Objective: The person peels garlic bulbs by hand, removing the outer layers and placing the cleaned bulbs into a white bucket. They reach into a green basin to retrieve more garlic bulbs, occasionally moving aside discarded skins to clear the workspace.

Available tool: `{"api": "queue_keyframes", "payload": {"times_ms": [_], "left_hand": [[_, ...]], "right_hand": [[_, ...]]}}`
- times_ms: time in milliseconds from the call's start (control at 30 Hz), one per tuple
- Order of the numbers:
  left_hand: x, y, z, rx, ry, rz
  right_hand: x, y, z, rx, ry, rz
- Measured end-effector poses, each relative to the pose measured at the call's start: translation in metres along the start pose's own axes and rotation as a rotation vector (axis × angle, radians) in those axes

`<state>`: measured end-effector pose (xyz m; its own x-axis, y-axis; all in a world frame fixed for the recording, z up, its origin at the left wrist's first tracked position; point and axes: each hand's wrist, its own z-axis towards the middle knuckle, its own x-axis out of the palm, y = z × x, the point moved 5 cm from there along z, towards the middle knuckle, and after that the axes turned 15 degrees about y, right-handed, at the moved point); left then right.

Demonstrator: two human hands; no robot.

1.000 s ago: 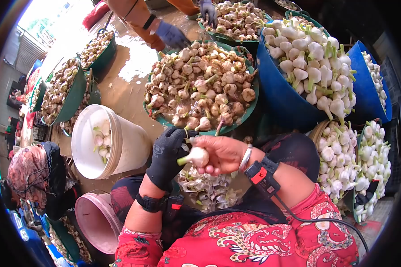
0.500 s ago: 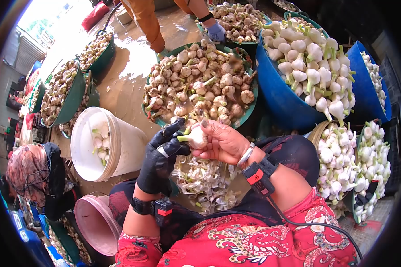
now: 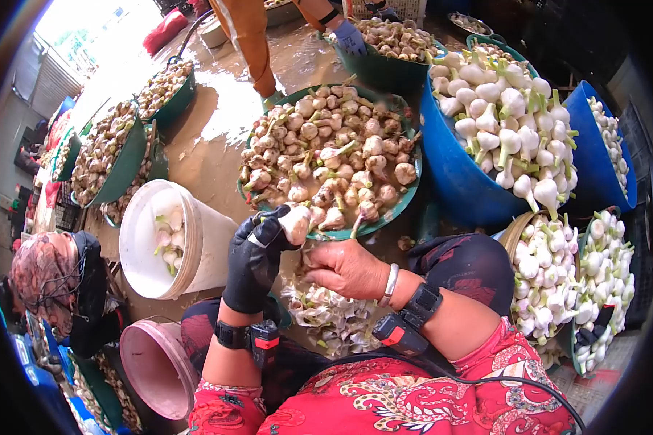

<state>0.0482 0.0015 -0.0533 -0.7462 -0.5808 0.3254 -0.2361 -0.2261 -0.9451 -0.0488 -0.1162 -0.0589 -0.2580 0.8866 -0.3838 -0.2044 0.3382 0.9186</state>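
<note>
A whitish garlic bulb (image 3: 295,225) is pinched in the fingertips of my left hand (image 3: 254,254), which wears a black glove. Just right of it and lower, my bare right hand (image 3: 354,270) is closed, back turned up; whatever its fingertips hold is hidden. Both hands are at the near edge of a green basin (image 3: 384,220) full of brownish, unpeeled garlic bulbs (image 3: 326,156). Below them, between my legs, lies a heap of peeled-off garlic skins and stem bits (image 3: 334,312).
White bucket (image 3: 221,246) at left holds a few clean bulbs; pink bucket (image 3: 152,362) stands nearer. Blue tub (image 3: 450,156) at right is heaped with white garlic, with more containers below. Another person's gloved hand (image 3: 350,38) touches a far basin. Someone in a headscarf (image 3: 47,283) sits left.
My left hand now has the bulb upright in its fingertips, the green stem no longer showing. My right hand has come off the bulb and dropped lower. The view has shifted slightly.
</note>
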Motion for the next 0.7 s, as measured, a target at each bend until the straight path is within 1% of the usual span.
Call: {"api": "queue_keyframes", "payload": {"times_ms": [33, 67, 100, 167, 200, 233, 267, 300, 333, 367, 400, 433, 467, 533, 567, 600, 633, 700], "left_hand": [[0.0, -0.005, 0.0, 0.069, -0.032, 0.108], [0.0, -0.005, 0.0, 0.06, -0.021, 0.153], [0.001, -0.007, -0.002, 0.061, -0.027, 0.151], [0.009, -0.018, -0.003, 0.114, 0.021, 0.401], [0.004, -0.019, -0.003, 0.114, 0.02, 0.399], [0.003, -0.025, -0.004, 0.199, 0.083, 0.709], [0.007, -0.027, -0.006, 0.282, 0.148, 1.017], [0.007, -0.024, -0.007, 0.28, 0.149, 1.009], [-0.001, -0.019, -0.007, 0.21, 0.099, 0.657], [-0.006, -0.015, -0.008, 0.138, 0.046, 0.309], [-0.012, -0.012, -0.011, 0.002, -0.065, -0.027], [-0.013, -0.013, -0.011, 0.004, -0.069, -0.028], [-0.015, -0.011, -0.011, -0.021, -0.077, -0.091], [-0.013, -0.008, -0.011, -0.043, -0.079, -0.159], [-0.01, -0.008, -0.011, -0.038, -0.074, -0.007], [-0.006, -0.008, -0.012, -0.032, -0.067, 0.144], [-0.005, -0.005, -0.013, -0.024, -0.06, 0.138], [-0.002, -0.006, -0.012, 0.05, -0.033, 0.411]], "right_hand": [[0.009, -0.007, -0.001, 0.086, 0.114, -0.049], [0.014, -0.02, -0.002, 0.198, 0.139, 0.068], [0.012, -0.026, -0.005, 0.251, 0.161, 0.042], [0.012, -0.042, -0.012, 0.258, 0.087, -0.08], [0.007, -0.047, -0.014, 0.258, 0.049, -0.094], [-0.001, -0.047, -0.012, 0.26, 0.014, -0.108], [-0.013, -0.044, -0.012, 0.367, -0.042, 0.06], [-0.024, -0.047, -0.014, 0.376, -0.093, 0.147], [-0.038, -0.042, -0.018, 0.356, -0.209, 0.236], [-0.047, -0.048, -0.024, 0.442, -0.315, 0.562], [-0.056, -0.048, -0.028, 0.418, -0.381, 0.598], [-0.063, -0.044, -0.03, 0.392, -0.446, 0.631], [-0.062, -0.038, -0.028, 0.393, -0.443, 0.629], [-0.048, -0.022, -0.017, 0.359, -0.321, 0.822], [-0.042, -0.018, -0.011, 0.343, -0.323, 0.763], [-0.035, -0.016, -0.005, 0.336, -0.353, 0.79], [-0.029, -0.016, 0.001, 0.329, -0.382, 0.815], [-0.02, -0.013, 0.007, 0.348, -0.407, 0.844]]}}
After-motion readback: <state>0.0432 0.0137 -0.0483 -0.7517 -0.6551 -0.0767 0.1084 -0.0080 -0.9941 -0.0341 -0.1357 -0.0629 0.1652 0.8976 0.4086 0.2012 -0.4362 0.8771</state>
